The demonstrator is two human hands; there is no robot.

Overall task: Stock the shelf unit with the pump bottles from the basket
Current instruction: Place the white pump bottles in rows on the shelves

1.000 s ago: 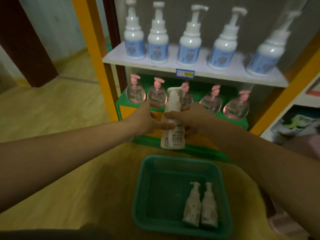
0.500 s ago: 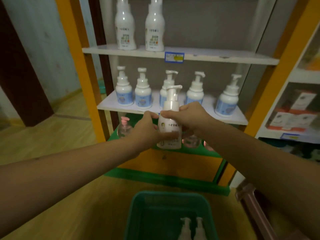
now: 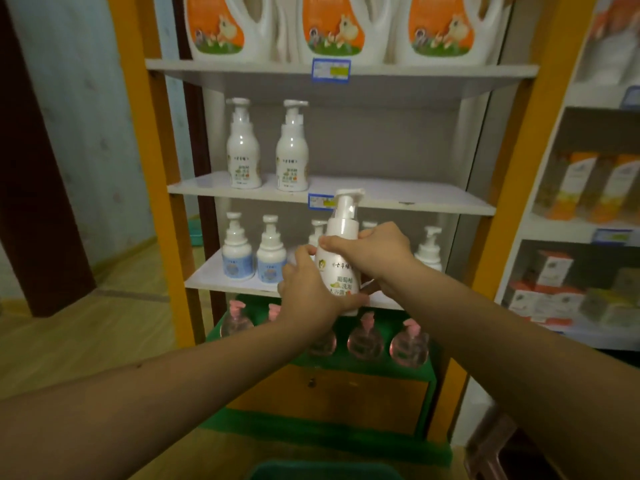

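Observation:
I hold one white pump bottle (image 3: 341,261) upright in front of the shelf unit (image 3: 398,199). My left hand (image 3: 308,289) wraps its lower body from the left. My right hand (image 3: 374,251) grips its shoulder from the right. The bottle's pump head reaches the front edge of the middle shelf. Two matching white pump bottles (image 3: 244,157) stand at the left of that shelf; the rest of the board is bare. Only the green basket's rim (image 3: 325,471) shows at the bottom edge.
Blue-labelled pump bottles (image 3: 237,254) line the shelf below, and pink-capped clear bottles (image 3: 365,336) the green base. Large white jugs (image 3: 332,26) fill the top shelf. Orange uprights (image 3: 152,168) frame the unit. Boxed goods (image 3: 585,188) fill a neighbouring shelf on the right.
Both hands have lifted the bottle from just above the basket up to shelf height. The view has tilted up, so the basket has dropped almost out of sight.

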